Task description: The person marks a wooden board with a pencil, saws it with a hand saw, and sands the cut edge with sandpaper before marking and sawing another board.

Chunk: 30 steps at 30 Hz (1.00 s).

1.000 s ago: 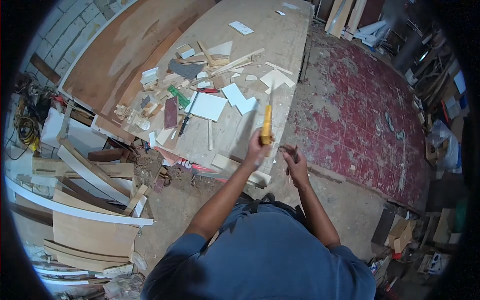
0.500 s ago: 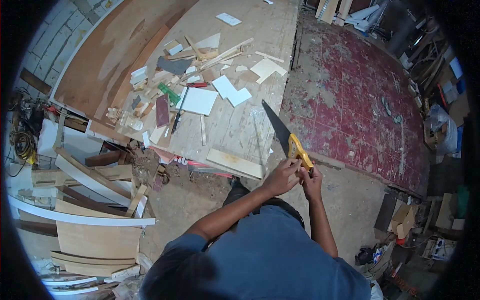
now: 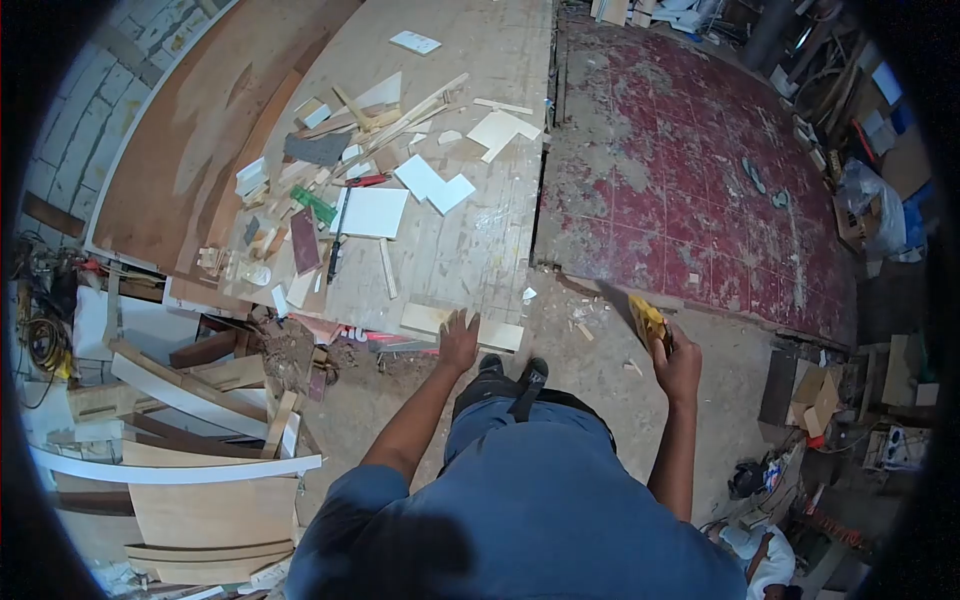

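A light wooden strip (image 3: 422, 316) lies along the near edge of the wooden table (image 3: 500, 250). My left hand (image 3: 459, 342) rests on this strip with its fingers spread. To the right, beyond the table edge, my right hand (image 3: 677, 362) is wrapped round the yellow handle of a hand saw (image 3: 648, 318). The saw's dark blade points away to the upper left, over the floor, and is hard to make out. White cut pieces, among them a square board (image 3: 369, 212) and a stepped piece (image 3: 435, 185), lie farther up the table.
Offcuts, a green object (image 3: 314, 205) and a dark sanding sheet (image 3: 318, 149) are scattered over the table's left part. Red tiled floor (image 3: 690, 180) spreads to the right. Curved wooden parts (image 3: 215, 510) are stacked at lower left. A cardboard box (image 3: 816, 402) stands at right.
My hands have parted. The left has moved left and come down on the wooden strip; the right has carried the saw to the right, away from the table. The view has shifted.
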### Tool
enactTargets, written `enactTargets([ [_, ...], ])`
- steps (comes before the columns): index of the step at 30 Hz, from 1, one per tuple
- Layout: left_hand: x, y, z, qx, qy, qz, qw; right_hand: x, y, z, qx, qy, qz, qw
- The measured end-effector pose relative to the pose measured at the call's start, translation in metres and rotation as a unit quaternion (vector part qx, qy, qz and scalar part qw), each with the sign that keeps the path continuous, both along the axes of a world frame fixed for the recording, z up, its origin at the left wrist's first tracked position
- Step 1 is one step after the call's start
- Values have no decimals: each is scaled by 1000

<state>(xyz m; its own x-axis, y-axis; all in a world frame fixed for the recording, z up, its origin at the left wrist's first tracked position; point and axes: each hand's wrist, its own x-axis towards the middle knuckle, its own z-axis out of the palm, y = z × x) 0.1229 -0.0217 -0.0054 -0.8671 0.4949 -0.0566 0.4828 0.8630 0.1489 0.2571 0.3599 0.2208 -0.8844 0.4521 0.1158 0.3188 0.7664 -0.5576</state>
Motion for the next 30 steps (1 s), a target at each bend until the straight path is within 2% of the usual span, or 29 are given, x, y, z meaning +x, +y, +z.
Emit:
enactTargets([
  [2,-11,-3,-7,-12,-18,-28,999,4,5,-1,24,-39,-10,999],
  [4,-26,2,3,-74,-103,-40,991,3,4,-1,104,-160,-23,981],
  [5,-32,5,8,-73,-102,-37,991,4,3,0,81,-197,-47,976],
  [10,-49,10,-1,-98,-82,-29,991,2,3,-2,71,-231,-58,969],
  [14,-42,10,-3,-78,-75,-20,994,2,21,14,44,-159,-72,984],
  [16,-36,8,5,-63,-68,-24,995,2,35,33,-92,-18,-73,993],
  [17,-32,7,6,-64,-70,-23,995,3,42,41,-93,-20,-72,993],
  [19,-25,3,3,14,10,-8,1000,2,52,56,-319,104,-63,940],
  [20,-20,3,1,13,10,-6,1000,0,52,61,-320,103,-61,940],
  [22,-12,9,7,127,-35,97,986,-6,42,68,-449,188,-69,871],
  [23,-12,14,9,125,-36,97,987,-11,38,62,-474,182,-86,857],
  [24,-12,19,11,400,-244,205,859,-13,39,41,-478,163,-90,859],
  [25,-10,22,13,617,-414,286,605,-17,34,24,-495,138,-79,854],
  [26,-6,24,20,615,-414,288,606,-21,26,5,-512,113,-67,849],
  [28,7,30,50,812,-437,206,328,-27,8,-48,-575,82,-92,809],
  [29,10,36,70,820,-414,260,298,-26,1,-72,-571,54,-86,815],
  [30,9,36,70,818,-417,261,299,-23,-7,-96,-566,25,-81,820],
])
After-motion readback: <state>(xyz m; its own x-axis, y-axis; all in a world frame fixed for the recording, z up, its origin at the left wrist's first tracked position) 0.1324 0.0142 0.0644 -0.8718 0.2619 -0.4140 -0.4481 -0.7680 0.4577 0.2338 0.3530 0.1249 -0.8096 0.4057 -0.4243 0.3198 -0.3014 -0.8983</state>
